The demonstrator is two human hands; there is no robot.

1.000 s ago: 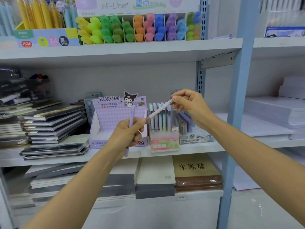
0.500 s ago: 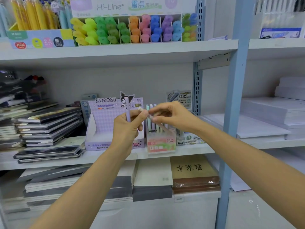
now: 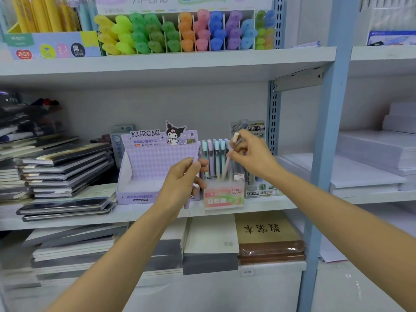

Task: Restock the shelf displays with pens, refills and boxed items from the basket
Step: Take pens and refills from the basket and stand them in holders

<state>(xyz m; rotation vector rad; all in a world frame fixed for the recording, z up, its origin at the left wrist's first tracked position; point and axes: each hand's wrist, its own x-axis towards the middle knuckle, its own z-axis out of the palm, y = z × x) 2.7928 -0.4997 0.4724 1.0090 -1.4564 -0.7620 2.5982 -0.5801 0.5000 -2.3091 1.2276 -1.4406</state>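
Fingers of right hand (image 3: 252, 158) pinch pale pink plastic pen (image 3: 227, 166) w/ white cap, tip down in clear pink-labelled pen box (image 3: 225, 198) on grey mid shelf (image 3: 135, 213). Left hand (image 3: 182, 183) grips lilac pen (image 3: 186, 204) just beside box.

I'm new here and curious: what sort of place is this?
Probably a stationery shop: trays of coloured highlighters on the top shelf, stacked notebooks at left, and the right hand holding a pink pen at a Fruit Soda pen display.
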